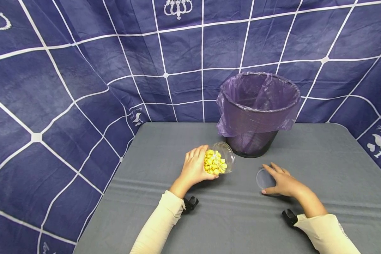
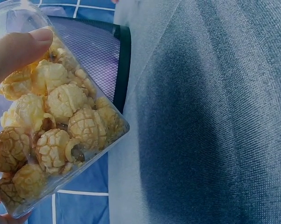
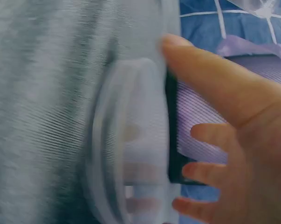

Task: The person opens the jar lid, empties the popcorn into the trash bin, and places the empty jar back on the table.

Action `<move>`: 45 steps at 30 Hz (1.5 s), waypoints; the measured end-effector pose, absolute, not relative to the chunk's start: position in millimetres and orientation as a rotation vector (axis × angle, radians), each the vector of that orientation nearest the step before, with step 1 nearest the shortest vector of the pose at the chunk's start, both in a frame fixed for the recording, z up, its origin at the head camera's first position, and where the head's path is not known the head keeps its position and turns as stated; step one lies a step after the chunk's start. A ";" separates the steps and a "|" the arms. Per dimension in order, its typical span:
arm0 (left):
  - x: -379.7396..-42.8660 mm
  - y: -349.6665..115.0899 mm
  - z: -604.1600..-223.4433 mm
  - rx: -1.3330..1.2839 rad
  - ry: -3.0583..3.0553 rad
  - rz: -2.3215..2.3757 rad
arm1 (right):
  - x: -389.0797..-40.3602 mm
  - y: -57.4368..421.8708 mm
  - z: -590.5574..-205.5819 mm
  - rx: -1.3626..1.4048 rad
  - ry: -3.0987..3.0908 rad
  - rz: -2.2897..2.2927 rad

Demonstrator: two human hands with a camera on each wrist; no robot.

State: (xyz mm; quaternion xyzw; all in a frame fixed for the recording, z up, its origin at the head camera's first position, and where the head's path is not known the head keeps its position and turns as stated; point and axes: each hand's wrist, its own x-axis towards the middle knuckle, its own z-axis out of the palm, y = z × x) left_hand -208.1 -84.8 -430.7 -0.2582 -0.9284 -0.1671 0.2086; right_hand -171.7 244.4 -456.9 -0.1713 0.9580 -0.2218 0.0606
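Note:
A clear plastic jar (image 1: 226, 155) of yellow popcorn (image 1: 213, 163) is tilted on its side, its mouth facing right. My left hand (image 1: 195, 165) grips it around the base end, thumb across the wall in the left wrist view, where the popcorn (image 2: 65, 102) lies heaped toward the bottom. Over on the right, a round translucent lid (image 1: 265, 179) lies flat on the grey table. My right hand (image 1: 282, 181) hovers at its right side with fingers spread. In the right wrist view the thumb and fingers stand apart from the lid (image 3: 140, 116).
Behind the jar and lid stands a dark mesh wastebasket (image 1: 252, 143) lined with a purple plastic bag (image 1: 257, 120). Blue cloth with white lines (image 1: 184, 53) hangs around the back and sides of the grey table (image 1: 209, 218).

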 end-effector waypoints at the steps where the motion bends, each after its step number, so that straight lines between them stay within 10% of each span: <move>1: -207.9 -84.7 -430.8 -0.718 -2.585 -0.467 | -172.7 245.7 -454.7 -0.544 2.911 -0.704; 29: -209.7 -83.4 -434.2 -0.710 -2.580 -0.466 | -238.1 274.4 -313.9 -0.167 2.585 -2.351; 45: -207.5 -85.4 -436.2 -0.690 -2.568 -0.505 | -258.3 265.6 -289.8 -0.036 2.291 -2.517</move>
